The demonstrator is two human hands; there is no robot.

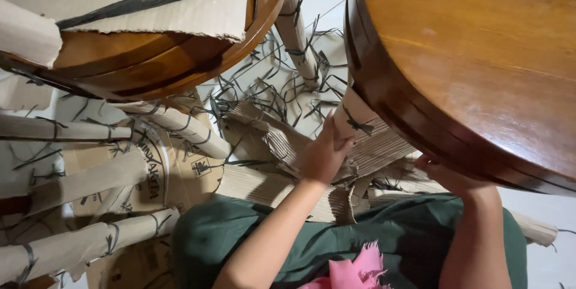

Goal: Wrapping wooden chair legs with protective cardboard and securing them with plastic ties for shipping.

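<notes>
Left hand (323,156) wraps its fingers round the corrugated cardboard wrap (366,136) on the table leg at centre, light, floppy, tear-prone stuff best gripped at its loose edge, while right hand (447,178), at four o'clock, hides its fingers under the round wooden tabletop (480,61).

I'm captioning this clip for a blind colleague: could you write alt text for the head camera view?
A person's left hand grips the brown corrugated cardboard wrapping on a leg of a round polished wooden table, while the right hand reaches under the tabletop's rim. Torn cardboard, black plastic strapping and other wrapped legs lie around.
</notes>
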